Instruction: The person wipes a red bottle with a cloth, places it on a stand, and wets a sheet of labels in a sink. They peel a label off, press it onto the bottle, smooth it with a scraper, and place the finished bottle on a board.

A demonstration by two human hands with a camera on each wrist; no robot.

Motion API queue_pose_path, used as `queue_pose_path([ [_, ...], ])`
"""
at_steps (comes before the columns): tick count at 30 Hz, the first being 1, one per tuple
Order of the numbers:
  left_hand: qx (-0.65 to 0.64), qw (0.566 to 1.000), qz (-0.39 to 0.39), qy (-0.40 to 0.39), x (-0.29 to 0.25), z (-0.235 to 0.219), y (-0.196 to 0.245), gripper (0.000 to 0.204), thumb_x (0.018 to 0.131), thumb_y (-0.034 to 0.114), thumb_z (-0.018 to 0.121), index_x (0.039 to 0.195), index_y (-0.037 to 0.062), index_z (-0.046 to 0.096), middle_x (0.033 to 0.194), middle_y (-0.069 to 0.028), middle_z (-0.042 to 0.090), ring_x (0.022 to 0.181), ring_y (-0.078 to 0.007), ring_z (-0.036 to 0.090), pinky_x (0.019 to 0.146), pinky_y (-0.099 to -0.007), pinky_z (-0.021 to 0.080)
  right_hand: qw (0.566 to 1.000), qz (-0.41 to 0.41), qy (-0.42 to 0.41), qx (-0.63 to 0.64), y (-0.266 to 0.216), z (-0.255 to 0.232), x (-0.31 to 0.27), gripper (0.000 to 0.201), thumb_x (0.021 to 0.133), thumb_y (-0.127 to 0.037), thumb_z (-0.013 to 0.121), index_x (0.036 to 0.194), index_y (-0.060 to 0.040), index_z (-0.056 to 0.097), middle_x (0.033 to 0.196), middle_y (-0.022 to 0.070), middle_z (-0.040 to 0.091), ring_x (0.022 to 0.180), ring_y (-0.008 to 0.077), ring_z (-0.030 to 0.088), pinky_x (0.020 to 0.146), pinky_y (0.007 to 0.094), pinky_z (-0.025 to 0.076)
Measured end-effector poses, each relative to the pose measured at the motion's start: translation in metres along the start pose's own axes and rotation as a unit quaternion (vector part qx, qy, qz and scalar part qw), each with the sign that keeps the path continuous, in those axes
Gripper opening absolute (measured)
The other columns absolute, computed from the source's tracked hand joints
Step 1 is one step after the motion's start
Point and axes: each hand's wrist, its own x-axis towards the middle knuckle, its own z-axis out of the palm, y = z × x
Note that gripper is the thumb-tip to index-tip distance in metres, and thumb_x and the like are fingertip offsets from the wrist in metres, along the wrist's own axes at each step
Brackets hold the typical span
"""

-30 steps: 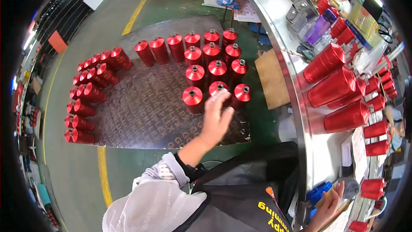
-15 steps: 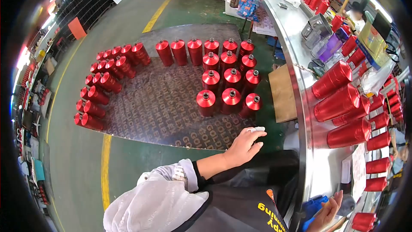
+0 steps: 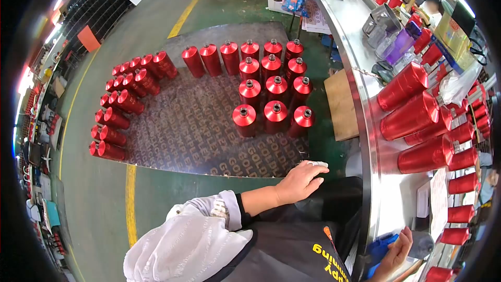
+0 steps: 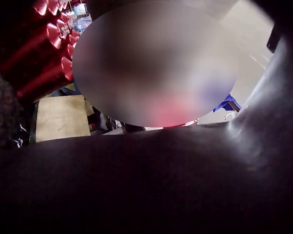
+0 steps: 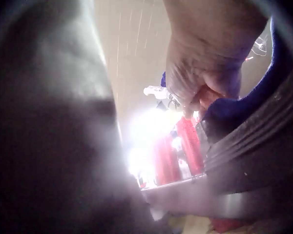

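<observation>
In the head view, my left hand (image 3: 300,183) hovers over the dark apron at the board's near right corner. Its fingers are loosely bent and hold nothing; something white covers a fingertip. Beyond it, red metal bottles (image 3: 275,116) with narrow necks stand upright in rows on the dark printed board (image 3: 209,141). My right hand (image 3: 395,256) is at the workbench edge, fingers loosely bent, beside a blue cloth (image 3: 379,253). The right wrist view shows that hand (image 5: 210,63) from behind, fingertips partly hidden, near red bottles (image 5: 189,146). The left wrist view is mostly dark fabric and blur.
More red bottles (image 3: 112,150) line the board's left side. A metal workbench (image 3: 389,190) runs along the right, with red bottles lying on it. Between bench and board is a brown cardboard piece (image 3: 342,107). A purple container (image 3: 402,44) stands farther along the bench.
My left hand was over the front middle bottle a second ago; it has drawn back toward my lap, leaving the bottle standing. My right hand stays by the blue cloth.
</observation>
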Motion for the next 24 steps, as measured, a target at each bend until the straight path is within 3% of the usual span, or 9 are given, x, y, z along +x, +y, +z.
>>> queue_pose_path([
  [3, -0.006, 1.000, -0.017, 0.001, -0.001, -0.003, -0.003, 0.028, 0.090, 0.014, 0.056, 0.116, 0.0048, 0.057, 0.123, -0.0154, 0.057, 0.110, -0.0328, 0.054, 0.095, -0.0413, 0.043, 1.000, -0.002, -0.007, -0.016, 0.000, 0.002, 0.002, 0.021, 0.098, -0.003, 0.040, 0.108, -0.0028, 0.059, 0.130, 0.0124, 0.053, 0.109, 0.0149, 0.054, 0.064, 0.0204, 0.040],
  [6, -0.013, 1.000, -0.020, 0.011, -0.001, -0.007, -0.009, 0.027, 0.090, 0.014, 0.056, 0.116, 0.0044, 0.057, 0.122, -0.0153, 0.058, 0.108, -0.0326, 0.056, 0.093, -0.0411, 0.044, 0.998, 0.024, -0.032, -0.058, 0.000, 0.003, 0.004, 0.022, 0.096, -0.004, 0.044, 0.112, -0.0008, 0.058, 0.125, 0.0148, 0.055, 0.107, 0.0211, 0.056, 0.072, 0.0266, 0.045],
  [9, -0.024, 0.999, -0.017, 0.018, -0.003, -0.006, -0.012, 0.027, 0.090, 0.015, 0.056, 0.115, 0.0041, 0.057, 0.118, -0.0149, 0.060, 0.104, -0.0324, 0.058, 0.090, -0.0407, 0.046, 0.982, -0.056, -0.050, -0.172, -0.016, 0.011, 0.012, 0.022, 0.092, 0.003, 0.050, 0.111, 0.0017, 0.063, 0.112, 0.0195, 0.062, 0.104, 0.0251, 0.060, 0.086, 0.0313, 0.050],
  [10, -0.028, 0.999, -0.017, 0.015, -0.003, -0.005, -0.012, 0.026, 0.091, 0.015, 0.056, 0.115, 0.0041, 0.057, 0.116, -0.0147, 0.060, 0.103, -0.0321, 0.059, 0.089, -0.0404, 0.047, 0.979, -0.033, -0.061, -0.189, -0.014, 0.013, 0.012, 0.025, 0.093, -0.002, 0.052, 0.115, 0.0004, 0.062, 0.110, 0.0198, 0.064, 0.102, 0.0271, 0.062, 0.085, 0.0329, 0.050],
  [16, -0.031, 0.999, -0.010, 0.007, -0.004, -0.002, -0.015, 0.025, 0.091, 0.016, 0.056, 0.113, 0.0033, 0.059, 0.106, -0.0140, 0.063, 0.094, -0.0288, 0.062, 0.085, -0.0392, 0.049, 0.968, -0.044, -0.110, -0.221, -0.032, 0.018, 0.019, 0.026, 0.093, -0.009, 0.054, 0.115, 0.0005, 0.062, 0.113, 0.0211, 0.063, 0.101, 0.0365, 0.061, 0.088, 0.0412, 0.049],
  [19, -0.035, 0.999, -0.019, -0.001, -0.004, -0.003, -0.017, 0.025, 0.091, 0.016, 0.056, 0.113, 0.0032, 0.059, 0.104, -0.0140, 0.064, 0.092, -0.0283, 0.063, 0.084, -0.0389, 0.050, 0.964, -0.011, -0.147, -0.221, -0.013, 0.015, 0.016, 0.027, 0.093, -0.004, 0.047, 0.118, 0.0012, 0.057, 0.119, 0.0191, 0.057, 0.106, 0.0308, 0.056, 0.084, 0.0362, 0.046],
  [24, -0.045, 0.998, -0.032, -0.006, -0.004, -0.003, -0.016, 0.025, 0.091, 0.015, 0.056, 0.112, 0.0035, 0.060, 0.098, -0.0135, 0.064, 0.091, -0.0285, 0.063, 0.082, -0.0392, 0.050, 0.963, -0.012, -0.137, -0.231, -0.034, 0.019, 0.019, 0.032, 0.091, -0.014, 0.058, 0.119, 0.0011, 0.060, 0.116, 0.0214, 0.061, 0.103, 0.0384, 0.058, 0.091, 0.0437, 0.046],
])
